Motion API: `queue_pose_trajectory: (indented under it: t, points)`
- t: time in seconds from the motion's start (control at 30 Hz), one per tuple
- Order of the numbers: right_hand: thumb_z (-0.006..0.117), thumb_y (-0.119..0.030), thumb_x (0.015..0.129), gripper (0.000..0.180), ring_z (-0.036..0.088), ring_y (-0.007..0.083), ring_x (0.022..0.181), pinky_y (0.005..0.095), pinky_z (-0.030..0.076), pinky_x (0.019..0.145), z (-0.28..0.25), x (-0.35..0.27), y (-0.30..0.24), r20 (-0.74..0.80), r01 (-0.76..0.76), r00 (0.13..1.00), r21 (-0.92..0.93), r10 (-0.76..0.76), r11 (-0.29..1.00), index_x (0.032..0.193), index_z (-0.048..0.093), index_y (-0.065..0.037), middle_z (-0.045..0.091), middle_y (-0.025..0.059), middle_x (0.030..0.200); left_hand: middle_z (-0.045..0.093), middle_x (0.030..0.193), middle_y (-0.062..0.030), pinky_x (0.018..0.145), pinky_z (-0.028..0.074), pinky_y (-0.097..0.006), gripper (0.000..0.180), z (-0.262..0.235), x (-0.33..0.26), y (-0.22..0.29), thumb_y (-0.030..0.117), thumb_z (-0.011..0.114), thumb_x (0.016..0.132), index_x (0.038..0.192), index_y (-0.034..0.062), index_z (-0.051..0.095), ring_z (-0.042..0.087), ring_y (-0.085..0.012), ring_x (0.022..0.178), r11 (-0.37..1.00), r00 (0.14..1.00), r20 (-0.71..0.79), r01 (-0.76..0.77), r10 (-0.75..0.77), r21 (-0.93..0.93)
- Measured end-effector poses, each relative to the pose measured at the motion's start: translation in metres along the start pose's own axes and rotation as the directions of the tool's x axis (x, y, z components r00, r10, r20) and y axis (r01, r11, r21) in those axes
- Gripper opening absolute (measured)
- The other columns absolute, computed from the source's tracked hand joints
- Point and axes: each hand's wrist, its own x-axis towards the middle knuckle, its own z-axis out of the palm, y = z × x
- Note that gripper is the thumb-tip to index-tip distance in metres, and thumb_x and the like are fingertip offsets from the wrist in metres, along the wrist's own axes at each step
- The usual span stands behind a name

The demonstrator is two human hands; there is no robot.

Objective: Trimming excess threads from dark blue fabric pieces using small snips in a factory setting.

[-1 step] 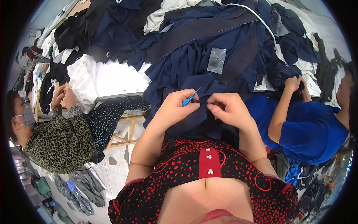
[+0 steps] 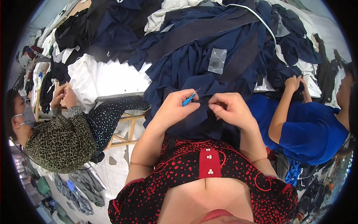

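Navy fabric [image 2: 190, 121] hangs over the table edge in front of me and lies in my lap. My left hand [image 2: 175, 108] is closed around a small seam ripper [image 2: 189, 98] with a blue handle, its thin metal tip pointing up and to the right. The left thumb also presses on the cloth. Just across a narrow gap, my right hand [image 2: 231, 108] is closed in a pinch at the fabric, fingertips curled. Whether it grips the cloth itself or a thread there is too small to tell.
A heap of navy cloth [image 2: 179, 56] covers the table, with a clear plastic packet [image 2: 217, 60] on it and a white cord [image 2: 257, 16] across it. White fabric [image 2: 84, 72] lies to the left. One person [image 2: 59, 138] sits at left, another [image 2: 309, 127] at right, handling dark cloth.
My right hand has shifted slightly to the right, away from the left hand. The left hand and the seam ripper stay in place.
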Motion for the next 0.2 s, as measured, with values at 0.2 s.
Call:
queue_pose_trajectory:
  t: [0.2]
  points:
    - [0.057,-0.012,0.088,0.017,0.059,0.0094,0.060,0.0217,0.047,0.054,-0.0115,-0.0047,-0.0056,0.077,-0.156,0.987,0.333,0.138,0.930,0.099,0.063,-0.001,0.058,0.0043,0.068,0.046,0.061,0.0066,0.045,0.033,-0.020,0.012,-0.0022,-0.0011,-0.0019,0.014,0.066,0.079,0.082,0.0062,0.058,0.042,-0.0020,0.053,1.000,1.000,0.005,0.001,-0.001,0.008]
